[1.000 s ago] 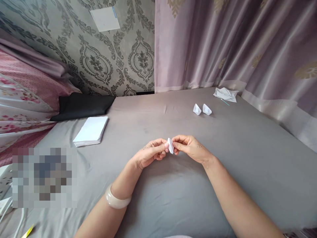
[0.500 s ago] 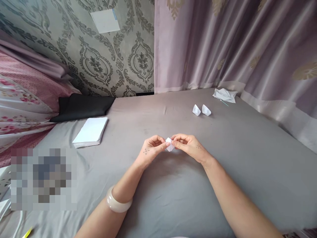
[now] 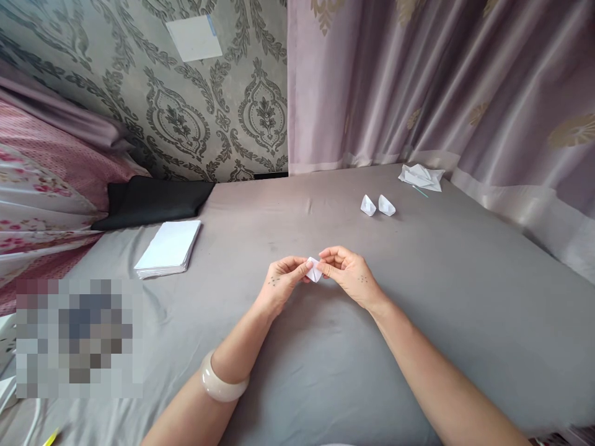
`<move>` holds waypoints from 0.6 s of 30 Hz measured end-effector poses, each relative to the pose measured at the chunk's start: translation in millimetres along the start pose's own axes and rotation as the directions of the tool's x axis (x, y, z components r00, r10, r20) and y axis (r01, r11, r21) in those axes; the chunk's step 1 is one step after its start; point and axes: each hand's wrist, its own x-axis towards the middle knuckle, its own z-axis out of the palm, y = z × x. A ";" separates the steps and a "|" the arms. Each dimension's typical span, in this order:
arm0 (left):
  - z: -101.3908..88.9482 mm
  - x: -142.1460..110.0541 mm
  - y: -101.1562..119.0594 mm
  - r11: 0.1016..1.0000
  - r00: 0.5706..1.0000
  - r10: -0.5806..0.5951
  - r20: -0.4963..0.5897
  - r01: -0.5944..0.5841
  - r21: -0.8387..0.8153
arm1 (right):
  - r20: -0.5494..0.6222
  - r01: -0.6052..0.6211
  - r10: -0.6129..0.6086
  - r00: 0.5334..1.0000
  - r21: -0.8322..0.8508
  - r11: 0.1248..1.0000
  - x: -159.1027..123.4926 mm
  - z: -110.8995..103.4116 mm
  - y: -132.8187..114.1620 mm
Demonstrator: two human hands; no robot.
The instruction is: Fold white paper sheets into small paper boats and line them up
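Observation:
Between my two hands is a small white folded paper [image 3: 314, 272], diamond-shaped with a crease down its middle. My left hand [image 3: 281, 282] pinches its left side between thumb and fingers. On the other side my right hand [image 3: 349, 275] grips the right edge, thumb laid on the front face and the index finger raised behind. The fingertips behind the paper are partly hidden. Beyond my hands, two small folded paper boats [image 3: 368, 205] stand side by side on the grey sheet [image 3: 260, 229].
A stack of white paper [image 3: 170, 246] lies at the left, with a black cloth [image 3: 153, 201] behind it. Folded white papers [image 3: 421, 176] and a thin green stick [image 3: 420, 191] are at the back right by the curtain [image 3: 372, 80]. A blurred patch covers the lower left.
My right hand has shifted slightly left, and its thumb sits differently on the paper. The folded paper has turned a little and tilted. Both hands keep hold of it.

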 end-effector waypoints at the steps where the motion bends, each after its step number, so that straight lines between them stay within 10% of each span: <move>1: -0.5 0.4 -0.4 1.000 1.000 0.011 -0.016 -0.011 0.014 | 0.024 -0.050 0.050 0.998 0.017 0.999 -0.6 0.3 0.1; 5: -2.2 1.3 -1.3 0.998 0.998 0.007 -0.058 -0.004 0.067 | 0.107 -0.232 0.225 0.968 0.051 0.971 -2.1 0.1 2.0; 13: -2.2 1.5 -3.1 0.995 0.997 -0.072 0.026 0.074 -0.060 | 0.060 -0.207 0.202 0.978 0.108 0.972 -0.9 -1.0 8.8; 18: -7.3 5.6 -5.8 0.971 0.987 -0.150 -0.059 0.136 -0.199 | 0.009 0.112 -0.114 0.993 -0.287 0.951 -3.8 6.6 11.3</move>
